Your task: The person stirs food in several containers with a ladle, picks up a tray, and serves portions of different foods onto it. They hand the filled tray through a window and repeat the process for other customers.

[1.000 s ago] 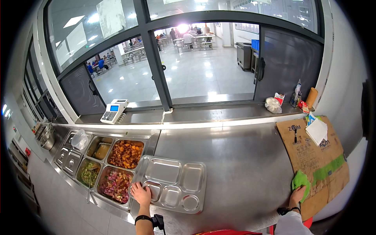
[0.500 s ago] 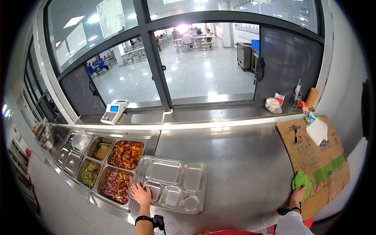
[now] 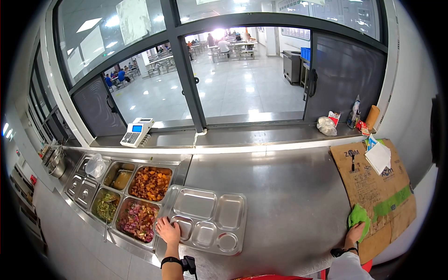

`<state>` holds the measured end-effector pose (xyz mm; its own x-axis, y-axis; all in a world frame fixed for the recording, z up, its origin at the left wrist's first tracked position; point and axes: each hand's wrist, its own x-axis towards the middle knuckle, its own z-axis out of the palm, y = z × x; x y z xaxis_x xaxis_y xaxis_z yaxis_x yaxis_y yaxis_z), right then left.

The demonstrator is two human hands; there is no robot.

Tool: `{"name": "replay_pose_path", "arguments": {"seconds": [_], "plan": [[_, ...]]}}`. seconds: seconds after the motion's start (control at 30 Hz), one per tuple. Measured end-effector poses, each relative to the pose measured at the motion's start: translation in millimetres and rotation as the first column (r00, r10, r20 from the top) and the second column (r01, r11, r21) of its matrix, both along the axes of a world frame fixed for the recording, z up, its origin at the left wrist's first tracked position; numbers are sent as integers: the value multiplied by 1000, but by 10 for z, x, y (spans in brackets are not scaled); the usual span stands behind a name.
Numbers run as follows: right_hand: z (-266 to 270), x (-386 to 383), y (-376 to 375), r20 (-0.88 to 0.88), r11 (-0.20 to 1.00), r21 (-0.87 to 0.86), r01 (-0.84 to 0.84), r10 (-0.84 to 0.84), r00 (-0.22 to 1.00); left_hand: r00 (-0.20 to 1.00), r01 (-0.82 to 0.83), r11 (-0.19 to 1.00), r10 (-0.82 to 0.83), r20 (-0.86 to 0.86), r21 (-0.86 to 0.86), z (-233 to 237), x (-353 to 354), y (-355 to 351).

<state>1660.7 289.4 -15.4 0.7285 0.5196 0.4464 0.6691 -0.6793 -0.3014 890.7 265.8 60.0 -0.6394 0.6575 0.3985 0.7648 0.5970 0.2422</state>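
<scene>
My left hand grips the near left edge of a steel compartment tray, its thumb over the rim by a small hollow. The tray's hollows hold nothing, and its left side meets the food pans. On the right, my right hand is closed on a bright green cloth, at the left edge of a flattened cardboard sheet. Beside the tray are a pan of reddish meat and onion pieces, a pan of orange-brown chunks and a pan of green vegetables with a utensil handle sticking out.
The steel counter spans the middle. Lidded pans and a clear plastic bag are at left. A card terminal stands on the window ledge. A plastic bag and bottle stand at its right. People sit beyond the window.
</scene>
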Motion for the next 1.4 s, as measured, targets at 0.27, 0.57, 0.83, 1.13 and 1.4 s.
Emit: {"name": "replay_pose_path", "arguments": {"seconds": [0.27, 0.57, 0.83, 1.13, 1.4], "plan": [[102, -78, -9, -35, 1000, -22, 8, -8, 999, 1000, -10, 1000, 10, 21, -10, 23, 13, 1], [-43, 13, -5, 55, 1000, 2, 9, -9, 998, 999, -9, 1000, 9, 38, -21, 45, 15, 0], [41, -33, -6, 23, 1000, -23, 5, -5, 1000, 1000, -9, 1000, 9, 15, -11, 23, 10, 3], [-149, 122, 6, 41, 1000, -23, -4, 5, 999, 1000, 2, 1000, -2, 26, 0, 24, 10, 4], [81, -40, -9, -71, 997, -74, 18, -23, 997, 998, 12, 1000, -12, 58, 6, 61, 21, -11]]}}
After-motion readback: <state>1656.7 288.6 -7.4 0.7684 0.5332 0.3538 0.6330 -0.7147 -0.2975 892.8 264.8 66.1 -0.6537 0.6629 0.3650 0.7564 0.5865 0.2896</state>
